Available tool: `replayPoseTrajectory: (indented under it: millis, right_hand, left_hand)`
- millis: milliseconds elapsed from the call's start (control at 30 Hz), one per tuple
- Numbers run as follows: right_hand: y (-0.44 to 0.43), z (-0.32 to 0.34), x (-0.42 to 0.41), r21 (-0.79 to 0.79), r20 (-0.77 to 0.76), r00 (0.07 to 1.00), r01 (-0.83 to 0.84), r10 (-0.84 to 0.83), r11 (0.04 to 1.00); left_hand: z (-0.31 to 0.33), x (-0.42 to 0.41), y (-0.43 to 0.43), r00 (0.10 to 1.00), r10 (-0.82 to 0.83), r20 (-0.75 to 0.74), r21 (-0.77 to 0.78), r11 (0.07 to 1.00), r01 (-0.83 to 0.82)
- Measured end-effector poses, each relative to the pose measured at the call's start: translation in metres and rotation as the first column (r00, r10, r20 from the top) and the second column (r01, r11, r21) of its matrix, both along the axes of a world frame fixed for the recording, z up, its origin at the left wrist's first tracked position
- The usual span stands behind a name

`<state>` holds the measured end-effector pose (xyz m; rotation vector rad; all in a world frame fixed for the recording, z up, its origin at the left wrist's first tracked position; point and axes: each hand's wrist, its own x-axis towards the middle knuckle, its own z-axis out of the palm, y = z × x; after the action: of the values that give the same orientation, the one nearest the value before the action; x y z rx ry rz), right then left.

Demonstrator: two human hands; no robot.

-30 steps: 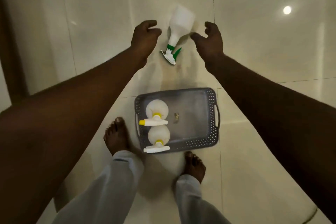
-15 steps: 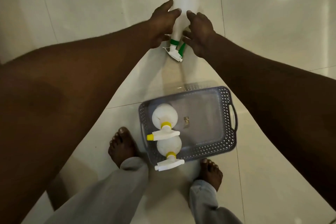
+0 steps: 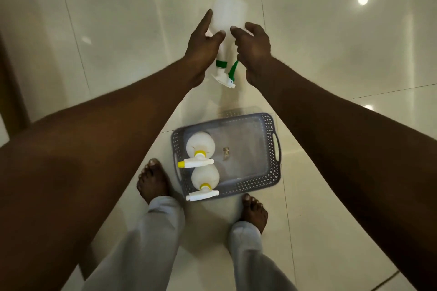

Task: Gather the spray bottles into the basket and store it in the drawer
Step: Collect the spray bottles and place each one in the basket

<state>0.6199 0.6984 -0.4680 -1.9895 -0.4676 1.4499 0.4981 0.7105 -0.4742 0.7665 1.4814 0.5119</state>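
Observation:
A white spray bottle with a green collar and trigger [image 3: 228,14] is held between both hands, its nozzle pointing towards me. My left hand [image 3: 204,42] grips its left side and neck. My right hand [image 3: 254,45] cups its right side near the trigger. Closer to me, a grey perforated basket [image 3: 272,149] sits on the floor. Two white bottles stand in its left half: a rear yellow-nozzle bottle [image 3: 200,146] and a front yellow-collared bottle [image 3: 205,177]. The basket's right half holds no bottle.
Glossy cream floor tiles [image 3: 343,54] spread all around. My bare left foot [image 3: 152,179] and right foot [image 3: 254,210] stand at the basket's near edge. A dark vertical edge [image 3: 9,78] runs along the far left.
Both hands reached forward and closed around the green-trigger bottle, which lay on the floor a second ago. It now sits in my hands, slightly nearer and turned.

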Motion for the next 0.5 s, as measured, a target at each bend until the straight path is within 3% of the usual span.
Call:
replayPoseTrajectory:
  millis: [133,200,333,500]
  right_hand:
    - [-0.009,0.03,0.006,0.05,0.1,0.991,-0.099,0.094,0.994]
    - [-0.017,0.039,0.01,0.042,0.072,0.994,-0.087,0.084,0.995]
    - [-0.044,0.053,0.02,-0.047,-0.017,0.998,-0.06,0.059,0.997]
    - [-0.096,0.064,0.042,-0.238,-0.038,0.974,-0.225,0.222,0.945]
  left_hand:
    - [0.023,0.006,-0.026,0.989,0.143,0.042,0.001,0.99,-0.143]
    - [0.034,0.01,-0.043,0.967,0.225,0.123,-0.047,0.974,-0.221]
    - [0.052,0.02,-0.079,0.92,0.341,0.195,-0.149,0.937,-0.316]
    - [0.055,0.034,-0.144,0.893,0.425,0.149,-0.28,0.884,-0.375]
